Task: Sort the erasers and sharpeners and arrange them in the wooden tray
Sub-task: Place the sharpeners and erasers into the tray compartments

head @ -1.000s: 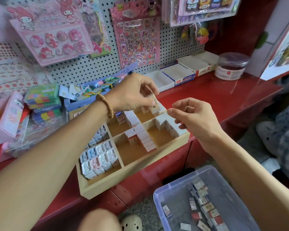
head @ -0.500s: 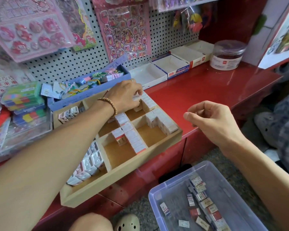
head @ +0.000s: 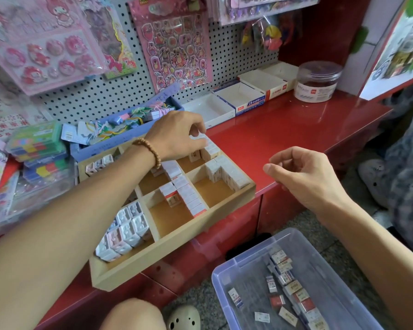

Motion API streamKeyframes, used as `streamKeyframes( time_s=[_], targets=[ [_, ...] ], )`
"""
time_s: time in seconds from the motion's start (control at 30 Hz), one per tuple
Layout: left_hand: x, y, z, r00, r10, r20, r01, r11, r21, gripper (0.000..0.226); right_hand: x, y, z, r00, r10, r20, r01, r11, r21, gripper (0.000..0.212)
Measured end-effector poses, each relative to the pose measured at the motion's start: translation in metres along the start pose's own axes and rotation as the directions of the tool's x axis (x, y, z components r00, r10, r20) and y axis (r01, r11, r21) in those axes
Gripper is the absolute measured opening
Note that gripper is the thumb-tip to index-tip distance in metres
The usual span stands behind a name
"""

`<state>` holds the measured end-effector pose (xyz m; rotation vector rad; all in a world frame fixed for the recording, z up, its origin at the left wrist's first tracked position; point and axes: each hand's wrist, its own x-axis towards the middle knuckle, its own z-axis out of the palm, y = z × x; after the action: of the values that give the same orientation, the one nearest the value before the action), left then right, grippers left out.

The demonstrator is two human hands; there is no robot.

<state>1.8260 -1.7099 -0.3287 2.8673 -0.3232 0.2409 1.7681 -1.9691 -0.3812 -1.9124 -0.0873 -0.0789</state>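
Wooden tray holds boxy erasers; left hand pinches one.

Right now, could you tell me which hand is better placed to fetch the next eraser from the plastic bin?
The right hand: it hangs free above the plastic bin, while the left hand is busy at the wooden tray's far corner.

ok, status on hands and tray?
Left hand pinching eraser at wooden tray's far corner. Right hand empty, hovering. Nothing blocking.
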Motion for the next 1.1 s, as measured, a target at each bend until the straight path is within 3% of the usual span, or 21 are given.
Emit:
streamKeyframes(
  time_s=[0.17, 0.4, 0.57, 0.77, 0.87, 0.97, 1.1],
  targets=[
    [-0.048, 0.048, -0.014, 0.998, 0.066, 0.001, -0.063, 0.956, -0.286, 0.014, -0.015, -0.004, -0.012, 1.000, -0.015, -0.010, 0.014, 0.997, -0.071, 0.008],
    [-0.119, 0.102, 0.005, 0.981, 0.155, 0.115, -0.084, 0.878, -0.472, 0.009, -0.050, -0.010, -0.035, 0.998, -0.050, -0.031, 0.042, 0.976, -0.215, 0.009],
    [-0.173, 0.129, 0.062, 0.940, 0.201, 0.276, -0.028, 0.850, -0.525, 0.008, -0.086, 0.010, -0.049, 0.999, 0.016, -0.051, -0.028, 0.967, -0.253, 0.009],
    [-0.239, 0.157, 0.178, 0.819, 0.202, 0.538, 0.123, 0.853, -0.508, 0.019, -0.136, 0.092, -0.045, 0.970, 0.222, -0.102, -0.241, 0.936, -0.255, 0.010],
    [-0.256, 0.168, 0.222, 0.753, 0.249, 0.609, 0.054, 0.899, -0.434, 0.017, -0.159, 0.148, -0.036, 0.923, 0.358, -0.144, -0.384, 0.892, -0.240, 0.006],
    [-0.258, 0.168, 0.257, 0.730, 0.248, 0.637, 0.005, 0.930, -0.367, 0.017, -0.185, 0.210, -0.021, 0.852, 0.484, -0.199, -0.518, 0.834, -0.191, 0.008],
    [-0.255, 0.153, 0.290, 0.717, 0.243, 0.653, -0.039, 0.950, -0.310, 0.020, -0.225, 0.293, 0.007, 0.656, 0.699, -0.283, -0.750, 0.643, -0.152, 0.046]
  ],
)
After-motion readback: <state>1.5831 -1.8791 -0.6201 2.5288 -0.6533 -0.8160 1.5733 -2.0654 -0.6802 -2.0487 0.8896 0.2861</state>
